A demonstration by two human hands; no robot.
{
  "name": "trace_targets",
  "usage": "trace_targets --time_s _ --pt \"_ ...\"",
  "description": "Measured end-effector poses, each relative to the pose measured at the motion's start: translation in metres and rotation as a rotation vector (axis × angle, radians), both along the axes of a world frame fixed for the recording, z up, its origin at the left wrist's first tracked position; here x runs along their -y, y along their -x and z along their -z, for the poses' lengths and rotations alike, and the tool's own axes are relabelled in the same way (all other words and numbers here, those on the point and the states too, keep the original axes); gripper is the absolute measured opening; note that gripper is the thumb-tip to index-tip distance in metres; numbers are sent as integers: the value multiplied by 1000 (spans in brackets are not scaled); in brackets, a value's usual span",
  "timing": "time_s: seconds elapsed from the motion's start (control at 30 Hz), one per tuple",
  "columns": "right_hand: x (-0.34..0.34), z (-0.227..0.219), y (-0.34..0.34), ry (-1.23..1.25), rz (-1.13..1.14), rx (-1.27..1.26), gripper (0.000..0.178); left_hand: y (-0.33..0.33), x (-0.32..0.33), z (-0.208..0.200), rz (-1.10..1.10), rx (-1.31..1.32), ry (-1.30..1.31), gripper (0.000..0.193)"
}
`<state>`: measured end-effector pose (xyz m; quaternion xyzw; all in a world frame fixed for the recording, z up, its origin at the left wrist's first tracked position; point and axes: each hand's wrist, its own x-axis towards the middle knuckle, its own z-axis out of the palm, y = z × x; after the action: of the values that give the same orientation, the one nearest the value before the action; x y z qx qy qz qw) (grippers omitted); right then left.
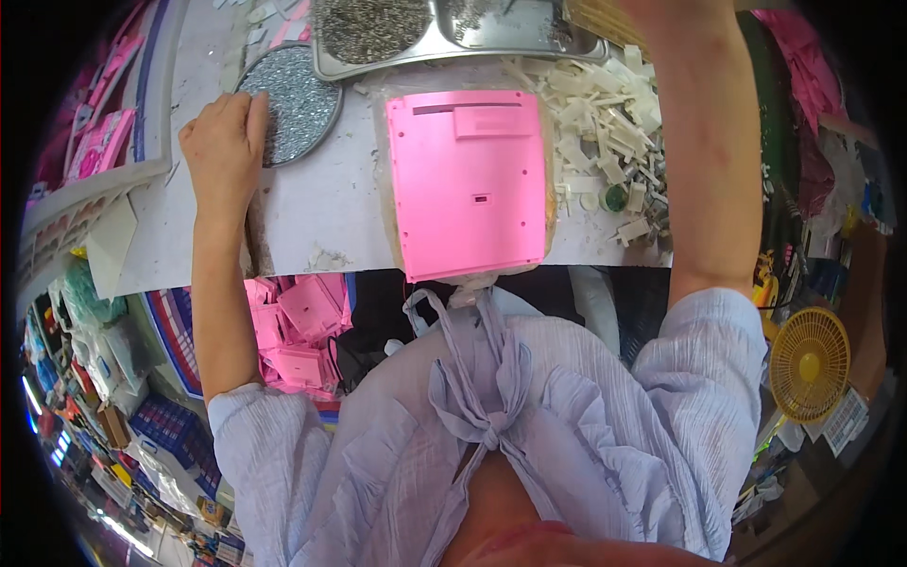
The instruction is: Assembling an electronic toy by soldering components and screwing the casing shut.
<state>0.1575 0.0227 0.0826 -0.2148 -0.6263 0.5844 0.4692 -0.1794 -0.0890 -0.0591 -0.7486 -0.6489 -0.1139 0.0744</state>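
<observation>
A pink plastic panel (472, 189) lies in front of me at the near table edge, with a slot and a raised block near its far end and small holes along its sides. Something clear, like plastic film, shows around its edges. My left hand (225, 132) is curled closed at the left rim of a round dish (331, 132) of small silvery metal parts. Its fingertips are hidden, so what they grip does not show. Past a heap of white plastic pieces, my right arm stretches forward. Only the base of my right hand (675, 8) shows; its fingers are beyond the top edge.
A metal tray (590, 47) with small dark parts in its compartments stands at the back. White plastic pieces (605, 123) are heaped right of the panel. Below the table at left are more pink parts (307, 317). A yellow fan (810, 367) stands at right.
</observation>
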Motion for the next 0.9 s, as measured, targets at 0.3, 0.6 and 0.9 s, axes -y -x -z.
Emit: trace_targets --time_s 0.3,0.6,0.9 --pt "75 35 -27 46 177 -60 25 12 3 -1 -146 -8 -178 15" --pt "117 36 -12 63 27 -217 41 -95 58 -31 307 489 -164 9" --pt "156 13 -13 54 -126 -160 32 -140 85 -44 540 572 -98 19"
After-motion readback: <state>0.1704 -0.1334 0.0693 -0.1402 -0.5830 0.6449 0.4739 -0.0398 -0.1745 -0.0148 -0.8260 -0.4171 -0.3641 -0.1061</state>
